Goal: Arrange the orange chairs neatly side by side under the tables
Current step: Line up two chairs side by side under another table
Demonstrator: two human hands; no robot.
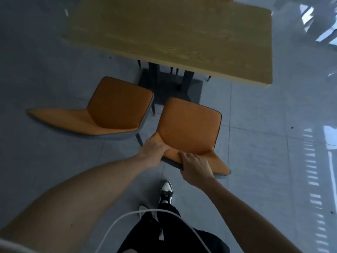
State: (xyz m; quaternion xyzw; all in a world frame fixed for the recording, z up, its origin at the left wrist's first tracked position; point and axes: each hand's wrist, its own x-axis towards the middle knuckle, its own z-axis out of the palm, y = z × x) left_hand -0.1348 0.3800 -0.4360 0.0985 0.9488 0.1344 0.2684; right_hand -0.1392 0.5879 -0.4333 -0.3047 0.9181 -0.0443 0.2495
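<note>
Hands, left hand (155,148) and right hand (196,168), grip chair (187,126) backrest; its legs hidden.

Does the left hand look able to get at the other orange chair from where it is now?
Probably yes. The left hand grips the near chair, and the other chair stands just beside it, with only bare floor between.

Grey tiled floor (255,143) fills the view. A white cable (116,223) curves at six o'clock over black trousers (164,238); a black-and-white sneaker (166,190) stands just above.
</note>
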